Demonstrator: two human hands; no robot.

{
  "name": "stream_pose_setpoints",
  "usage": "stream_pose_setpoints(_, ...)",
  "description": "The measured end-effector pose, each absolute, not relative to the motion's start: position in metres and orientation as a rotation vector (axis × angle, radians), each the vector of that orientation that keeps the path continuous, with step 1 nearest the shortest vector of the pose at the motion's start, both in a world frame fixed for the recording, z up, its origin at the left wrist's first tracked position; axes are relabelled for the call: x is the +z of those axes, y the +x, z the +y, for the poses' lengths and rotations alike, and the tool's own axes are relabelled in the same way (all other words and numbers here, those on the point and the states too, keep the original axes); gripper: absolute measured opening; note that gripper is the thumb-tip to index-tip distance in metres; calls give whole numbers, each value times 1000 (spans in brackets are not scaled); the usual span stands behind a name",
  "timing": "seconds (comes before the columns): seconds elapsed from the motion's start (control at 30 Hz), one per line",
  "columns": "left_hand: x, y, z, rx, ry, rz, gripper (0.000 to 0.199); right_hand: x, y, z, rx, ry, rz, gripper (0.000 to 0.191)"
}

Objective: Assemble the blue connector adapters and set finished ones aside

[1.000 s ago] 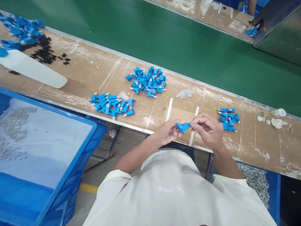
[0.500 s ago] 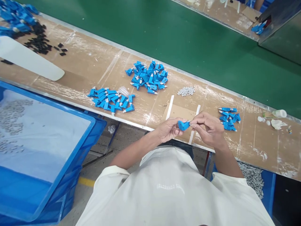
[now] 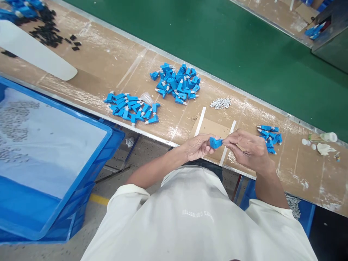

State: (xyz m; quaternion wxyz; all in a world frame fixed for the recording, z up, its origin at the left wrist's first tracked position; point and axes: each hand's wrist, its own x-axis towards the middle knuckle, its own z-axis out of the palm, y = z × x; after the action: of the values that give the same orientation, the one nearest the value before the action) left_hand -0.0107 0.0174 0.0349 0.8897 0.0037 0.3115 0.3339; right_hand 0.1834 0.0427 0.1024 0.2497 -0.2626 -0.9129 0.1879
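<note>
A small blue plastic part (image 3: 215, 143) is held in front of my body, over the near edge of the bench. My left hand (image 3: 198, 148) has its thumb and fingers closed around the part's left side. My right hand (image 3: 246, 148) pinches at its right end; whatever sits between those fingertips is too small to make out. Beneath the hands lies a cardboard sheet (image 3: 214, 127) taped down with white strips. Just beyond it is a little heap of small grey-white pieces (image 3: 220, 103). To the right of my right hand lies a group of similar blue parts (image 3: 269, 137).
Two more piles of blue parts (image 3: 178, 82) lie left of centre, near a clear plastic cup (image 3: 146, 98). Black pieces (image 3: 47, 30) and a long white blade-like object (image 3: 38, 50) are at far left. A blue bin (image 3: 104, 134) stands below. A green belt (image 3: 206, 40) runs behind.
The camera view has shifted slightly. My right hand has turned and drawn a little to the right, while my left hand keeps its hold on the blue part.
</note>
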Motion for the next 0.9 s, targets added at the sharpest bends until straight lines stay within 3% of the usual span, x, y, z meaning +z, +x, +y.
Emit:
stream_pose_setpoints(0.4, 31, -13, 18, 669, 6, 688, 29, 97, 180, 48, 469, -629, -2546, 25)
stream_pose_setpoints(0.53, 30, -15, 17, 664, 74, 690, 15, 101, 177, 52, 721, -652, -2490, 20)
stream_pose_setpoints(0.67, 35, -19, 14, 641, 187, 671, 27, 105, 177, 57, 1014, -790, -2292, 17)
stream_pose_setpoints(0.9, 45, -20, 10, 698, 278, 628, 31, 79, 191, 52, 1591, -1023, -1740, 41)
